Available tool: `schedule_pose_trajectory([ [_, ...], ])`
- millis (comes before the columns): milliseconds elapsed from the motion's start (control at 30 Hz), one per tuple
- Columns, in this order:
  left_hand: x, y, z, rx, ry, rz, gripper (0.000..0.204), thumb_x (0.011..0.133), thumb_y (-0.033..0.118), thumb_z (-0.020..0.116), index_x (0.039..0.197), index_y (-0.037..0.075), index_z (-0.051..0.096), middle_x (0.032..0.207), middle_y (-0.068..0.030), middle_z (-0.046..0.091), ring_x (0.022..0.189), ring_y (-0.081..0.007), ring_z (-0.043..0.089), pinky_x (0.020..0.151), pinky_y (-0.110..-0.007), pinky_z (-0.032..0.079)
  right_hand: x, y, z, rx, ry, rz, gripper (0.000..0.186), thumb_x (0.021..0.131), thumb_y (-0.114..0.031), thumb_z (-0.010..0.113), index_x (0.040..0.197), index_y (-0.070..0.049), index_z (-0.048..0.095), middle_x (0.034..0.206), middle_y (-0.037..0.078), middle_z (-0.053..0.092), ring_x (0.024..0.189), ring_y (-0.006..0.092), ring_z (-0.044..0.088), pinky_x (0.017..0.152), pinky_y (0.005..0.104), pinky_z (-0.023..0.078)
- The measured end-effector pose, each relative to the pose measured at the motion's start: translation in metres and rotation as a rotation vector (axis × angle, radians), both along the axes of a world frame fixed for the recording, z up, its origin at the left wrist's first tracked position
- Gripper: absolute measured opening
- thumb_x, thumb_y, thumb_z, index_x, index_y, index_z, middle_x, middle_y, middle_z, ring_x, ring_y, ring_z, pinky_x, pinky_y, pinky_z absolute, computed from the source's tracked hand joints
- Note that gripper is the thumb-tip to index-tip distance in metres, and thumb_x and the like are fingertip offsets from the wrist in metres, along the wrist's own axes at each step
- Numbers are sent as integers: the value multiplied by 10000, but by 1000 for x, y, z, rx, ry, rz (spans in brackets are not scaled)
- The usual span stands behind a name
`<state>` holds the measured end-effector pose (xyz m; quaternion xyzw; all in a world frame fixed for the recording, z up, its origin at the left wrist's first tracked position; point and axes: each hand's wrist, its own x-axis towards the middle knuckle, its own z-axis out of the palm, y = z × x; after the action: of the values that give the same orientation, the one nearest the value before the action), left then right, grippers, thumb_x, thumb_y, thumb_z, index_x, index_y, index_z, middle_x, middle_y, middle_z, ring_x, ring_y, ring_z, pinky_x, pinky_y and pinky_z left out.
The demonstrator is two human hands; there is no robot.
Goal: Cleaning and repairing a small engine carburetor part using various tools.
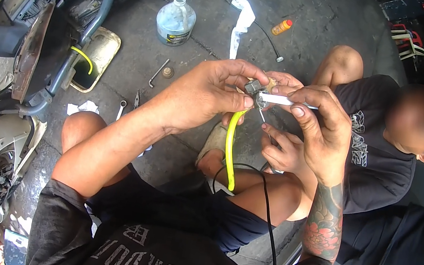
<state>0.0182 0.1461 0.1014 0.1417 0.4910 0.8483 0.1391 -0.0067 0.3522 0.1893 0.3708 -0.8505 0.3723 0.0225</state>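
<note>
My left hand (211, 90) is closed round a small grey metal fitting (254, 87), pinched by thumb and fingers. A bright yellow-green hose (230, 147) hangs from beneath it toward my lap. My right hand (322, 126), on the tattooed arm, pinches a slim white stick-shaped thing (277, 100); its left end meets the fitting. A co-worker's hand (287, 81) reaches in behind the fitting, its fingers partly hidden. Below, the co-worker's other hand (284, 148) holds a thin metal tool (261, 114) with its tip close to the fitting.
The co-worker (378, 139) sits close on the right. A motorbike frame (99, 16) and an open tray (106, 54) are at left. On the floor lie a plastic jug (176, 21), a small orange bottle (281, 27), a hex key (159, 73) and a wrench (122, 109).
</note>
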Motion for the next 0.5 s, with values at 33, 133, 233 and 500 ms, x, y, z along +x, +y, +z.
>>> schedule_pose_trajectory([
  [33, 1, -1, 0, -6, 2, -3, 325, 878, 48, 612, 1193, 21, 538, 941, -63, 606, 716, -99, 596, 574, -204, 459, -1, 0, -1, 9, 68, 18, 92, 859, -50, 617, 928, 11, 617, 942, 142, 639, 860, 224, 661, 723, 305, 523],
  [133, 2, -2, 2, -10, 12, -6, 331, 877, 52, 617, 1197, 20, 537, 953, -68, 604, 717, -101, 597, 587, -203, 468, 2, 1, 4, 73, 187, 9, 101, 853, -57, 632, 926, 11, 619, 912, 124, 635, 841, 218, 640, 728, 300, 508],
  [233, 2, -2, 2, -2, 21, -3, 333, 877, 55, 620, 1197, 19, 537, 969, -72, 602, 722, -101, 599, 590, -203, 472, 5, 3, 4, 109, 291, -23, 101, 852, -52, 637, 925, 15, 617, 881, 114, 629, 818, 206, 621, 733, 293, 494],
  [500, 6, -2, 5, 17, 16, 14, 330, 873, 57, 628, 1188, 12, 540, 1036, -73, 592, 725, -94, 605, 587, -196, 471, 12, 3, 0, 60, 395, -77, 120, 842, -57, 652, 926, 10, 598, 880, 114, 616, 831, 215, 615, 739, 309, 490],
])
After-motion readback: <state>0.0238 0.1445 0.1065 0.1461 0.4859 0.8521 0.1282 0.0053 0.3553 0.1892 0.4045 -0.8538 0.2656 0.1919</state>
